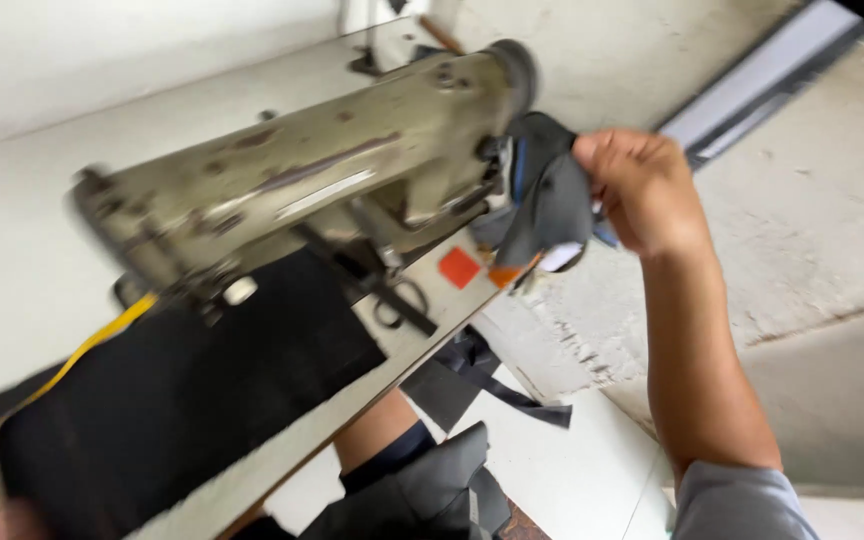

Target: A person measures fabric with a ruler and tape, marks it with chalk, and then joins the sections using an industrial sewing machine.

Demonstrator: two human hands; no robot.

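1. Right hand point(640, 190) has its grip closed on a dark fabric bundle point(550, 200), beside the sewing machine point(332, 170).
2. Judged step: carrying fabric; next needs placing on the table point(422, 330) below the grip.
3. Left hand's grip cannot be told.

Motion blur smears the sewing machine point(302, 180) left of the right hand point(642, 190), whose fingers sink unseen into dark fabric point(552, 200); the bottom-left edge crops a fingertip.
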